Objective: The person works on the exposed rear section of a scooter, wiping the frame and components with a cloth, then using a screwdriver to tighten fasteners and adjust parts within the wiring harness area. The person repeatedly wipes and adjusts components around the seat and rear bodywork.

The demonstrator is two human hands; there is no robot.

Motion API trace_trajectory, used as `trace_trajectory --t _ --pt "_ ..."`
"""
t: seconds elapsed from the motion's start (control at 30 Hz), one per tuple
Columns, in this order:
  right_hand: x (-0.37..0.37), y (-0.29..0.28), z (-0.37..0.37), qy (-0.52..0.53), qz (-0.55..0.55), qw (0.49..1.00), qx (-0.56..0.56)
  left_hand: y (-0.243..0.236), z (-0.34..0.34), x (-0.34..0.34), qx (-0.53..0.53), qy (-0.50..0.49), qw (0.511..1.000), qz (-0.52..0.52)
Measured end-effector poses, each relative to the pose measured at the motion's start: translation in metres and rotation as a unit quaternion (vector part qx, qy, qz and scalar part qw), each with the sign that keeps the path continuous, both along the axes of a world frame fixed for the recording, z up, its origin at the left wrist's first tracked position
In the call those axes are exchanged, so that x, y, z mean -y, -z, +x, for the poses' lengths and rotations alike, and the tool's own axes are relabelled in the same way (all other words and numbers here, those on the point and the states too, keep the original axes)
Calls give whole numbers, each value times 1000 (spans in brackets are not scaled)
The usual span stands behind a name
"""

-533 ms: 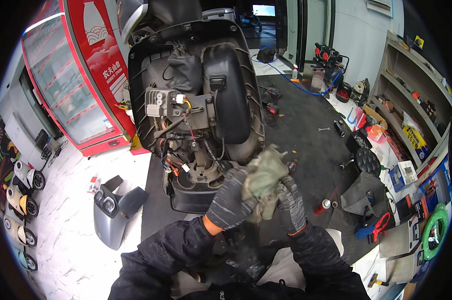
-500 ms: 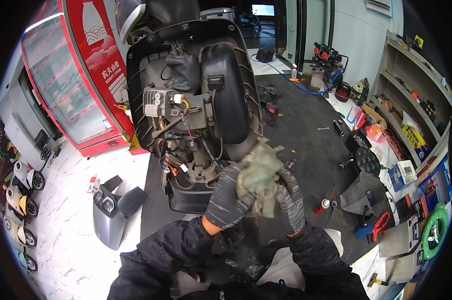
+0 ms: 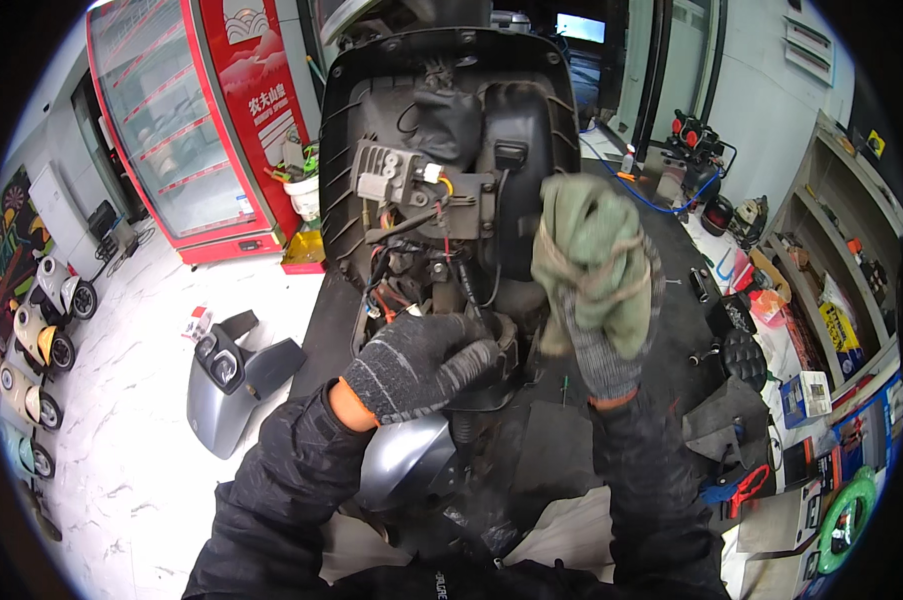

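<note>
A crumpled green cloth (image 3: 591,250) is bunched in my right hand (image 3: 609,368), raised at the right side of a partly stripped scooter (image 3: 546,75). The grey knit glove is partly covered by the cloth. My left hand (image 3: 411,368), in a dark grey striped glove, is at the scooter's near end, just below the exposed wiring (image 3: 396,300). Its fingers and thumb curl toward a dark part there; the tips are hidden, and what they hold cannot be made out. A finned metal regulator (image 3: 386,172) and a black box-like housing (image 3: 516,180) are mounted farther up.
On the white floor at left lies a grey body panel with lamps (image 3: 236,380). A silver curved panel (image 3: 406,462) is below my left hand. A red-framed glass fridge (image 3: 233,120) stands far left. Shelves (image 3: 821,230), a dark seat-like panel (image 3: 728,425) and tools line the right.
My left hand has let go of the green cloth and moved left to the scooter's near end. My right hand has lifted the cloth up and to the right. The view has shifted.
</note>
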State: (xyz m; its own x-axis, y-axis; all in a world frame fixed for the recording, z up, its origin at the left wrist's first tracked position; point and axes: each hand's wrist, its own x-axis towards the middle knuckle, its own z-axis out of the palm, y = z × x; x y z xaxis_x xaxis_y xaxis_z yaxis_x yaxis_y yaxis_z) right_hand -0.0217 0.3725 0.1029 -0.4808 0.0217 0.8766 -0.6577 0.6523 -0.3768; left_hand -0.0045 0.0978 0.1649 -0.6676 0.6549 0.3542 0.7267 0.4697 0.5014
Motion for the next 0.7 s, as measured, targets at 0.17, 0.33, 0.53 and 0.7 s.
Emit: trace_trajectory --t 0.17,0.33,0.53,0.7 --pt "29 19 -29 173 170 970 -28 42 29 27 66 48 994 -73" --pt "29 74 3 138 211 917 310 84 47 75 111 -12 993 31" --pt "54 47 5 -77 52 981 169 98 32 93 102 -45 993 40" --pt "90 15 7 99 303 919 232 103 30 77 71 -35 994 81"
